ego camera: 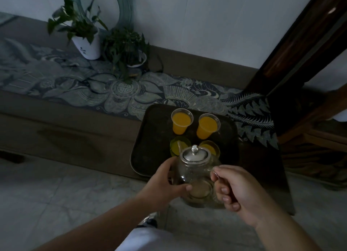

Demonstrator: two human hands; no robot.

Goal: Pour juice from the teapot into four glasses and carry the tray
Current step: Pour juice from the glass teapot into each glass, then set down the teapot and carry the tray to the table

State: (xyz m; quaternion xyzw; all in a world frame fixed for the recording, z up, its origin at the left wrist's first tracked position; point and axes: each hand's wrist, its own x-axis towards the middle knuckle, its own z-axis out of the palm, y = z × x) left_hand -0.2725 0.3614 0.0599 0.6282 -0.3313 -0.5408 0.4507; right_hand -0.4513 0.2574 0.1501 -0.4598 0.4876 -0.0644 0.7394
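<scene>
The right hand [242, 192] is curling its fingers round the handle of the clear glass teapot with the silver lid [197, 173], while the left hand [165, 183] is cupping the pot's side and base. The pot is looking almost drained, hanging over the near edge of the dark rectangular tray [150, 138] on the long low table [65, 134]. All four clear plastic glasses of orange juice [181, 123] are standing on the tray — pouring seems finished. Next comes setting the teapot down off the tray, then lifting the tray level. Two potted green plants [88, 38] are standing well behind — a dark wooden chair [300, 110] is crowding the tray's right side.
</scene>
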